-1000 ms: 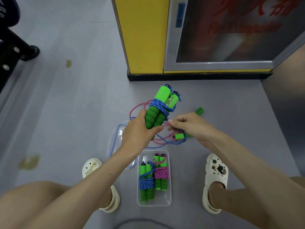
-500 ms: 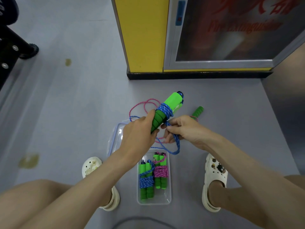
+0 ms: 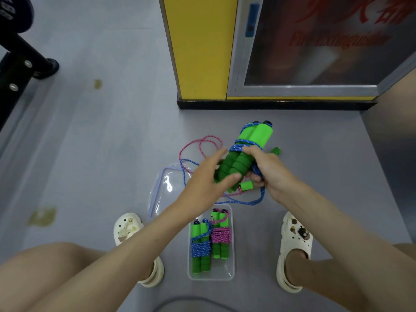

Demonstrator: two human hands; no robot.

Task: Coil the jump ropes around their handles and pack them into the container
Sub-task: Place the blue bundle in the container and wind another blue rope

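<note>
Head view: coiling step — right hand clamped green handles, left hand straight-fingered alongside; slack blue rope likely needed winding next.

The left forearm comes up bare from the lower left and the right forearm from the lower right, so the two hands meet in the middle ahead of the knees. The left hand is spread, its fingers straight and pointing forward and right, its thumb lying across the lower end of the green jump-rope handles. The right hand is curled round those handles from the right, thumb on top, wrist bent inward.
</note>
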